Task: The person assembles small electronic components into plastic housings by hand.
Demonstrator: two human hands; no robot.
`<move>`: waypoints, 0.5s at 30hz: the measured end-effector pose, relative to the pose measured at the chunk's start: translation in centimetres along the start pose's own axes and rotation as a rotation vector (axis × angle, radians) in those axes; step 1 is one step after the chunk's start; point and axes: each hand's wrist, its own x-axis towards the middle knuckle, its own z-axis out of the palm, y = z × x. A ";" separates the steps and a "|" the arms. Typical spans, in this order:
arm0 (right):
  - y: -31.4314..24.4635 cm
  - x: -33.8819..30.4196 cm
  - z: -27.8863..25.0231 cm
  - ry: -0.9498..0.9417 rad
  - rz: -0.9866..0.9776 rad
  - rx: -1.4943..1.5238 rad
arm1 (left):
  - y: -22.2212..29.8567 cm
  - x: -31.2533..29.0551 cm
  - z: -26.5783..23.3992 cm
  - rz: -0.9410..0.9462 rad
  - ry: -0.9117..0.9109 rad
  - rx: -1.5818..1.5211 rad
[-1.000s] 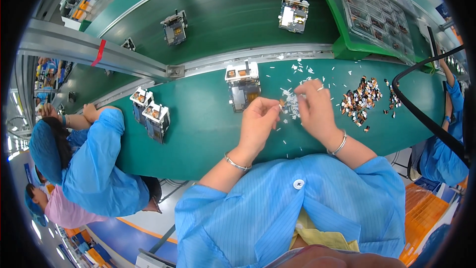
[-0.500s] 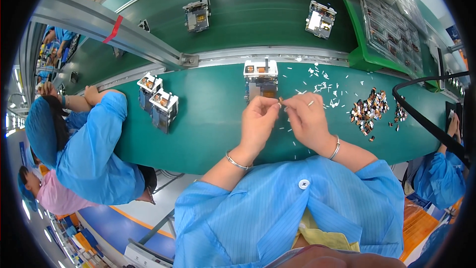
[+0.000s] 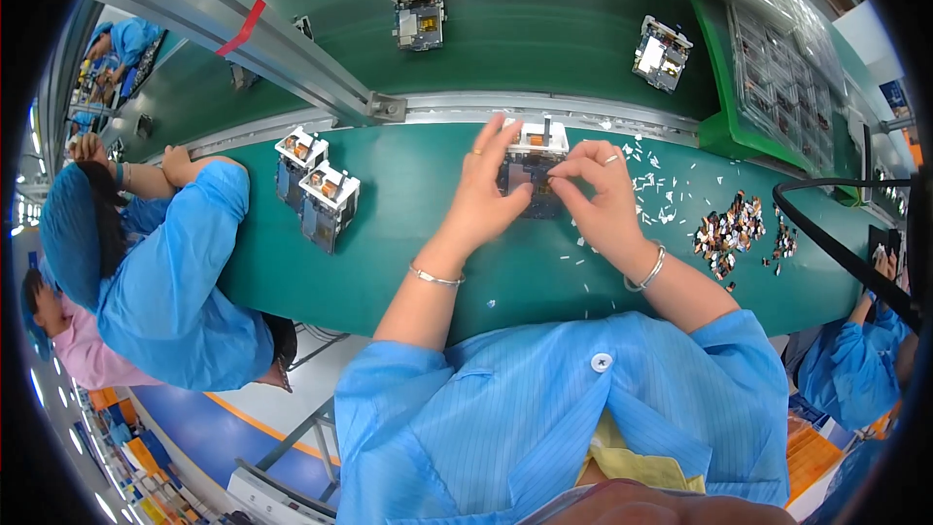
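Green work surface of a factory bench [image 3: 398,282] stretched before a worker whose left hand [image 3: 474,190], fingers spread, reached around a circuit-board module [image 3: 538,167] near its far edge. Right-hand fingers [image 3: 573,168] pressed together at the module's right side, their contents indiscernible. White strips [image 3: 664,196] and small copper-and-black parts [image 3: 727,231] lay farther right.

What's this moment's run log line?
left hand: spread at board module; right hand: at same module, hold unclear; loose parts pile: right of hands
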 end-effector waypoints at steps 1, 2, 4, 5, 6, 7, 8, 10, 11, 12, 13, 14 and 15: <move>0.1 0.2 0.4 0.015 -0.012 -0.065 | -0.5 -0.1 0.3 0.001 0.004 -0.001; 0.0 0.4 0.7 0.031 -0.025 -0.131 | -0.8 -0.2 0.7 -0.029 0.017 -0.033; -0.1 0.7 1.3 0.053 -0.028 -0.140 | -1.0 -0.4 1.2 -0.064 0.029 -0.067; -0.1 0.7 1.5 0.079 -0.033 -0.149 | -1.5 -0.6 1.5 -0.013 0.075 0.010; -0.1 0.8 1.6 0.076 -0.033 -0.150 | -1.5 -0.5 1.6 0.038 0.121 0.088; -0.1 0.9 1.7 0.080 -0.053 -0.191 | -1.4 -0.6 1.7 0.036 0.123 0.087; -0.1 0.9 1.9 0.083 -0.073 -0.232 | -1.2 -0.7 1.8 -0.024 0.129 0.010; -0.1 1.1 2.1 0.088 -0.085 -0.254 | -1.1 -0.7 1.8 -0.083 0.135 -0.066; -0.1 1.1 2.2 0.095 -0.096 -0.277 | -1.3 -0.7 1.9 -0.055 0.142 -0.046; -0.1 1.2 2.3 0.094 -0.096 -0.277 | -1.3 -0.7 1.9 -0.028 0.148 -0.025; 0.0 1.2 2.3 0.097 -0.102 -0.292 | -1.2 -0.6 1.9 -0.028 0.149 -0.026; 0.0 1.2 2.3 0.101 -0.107 -0.308 | -1.0 -0.5 1.9 -0.064 0.141 -0.073; 0.0 1.2 2.4 0.100 -0.108 -0.308 | -0.9 -0.5 1.8 -0.099 0.133 -0.120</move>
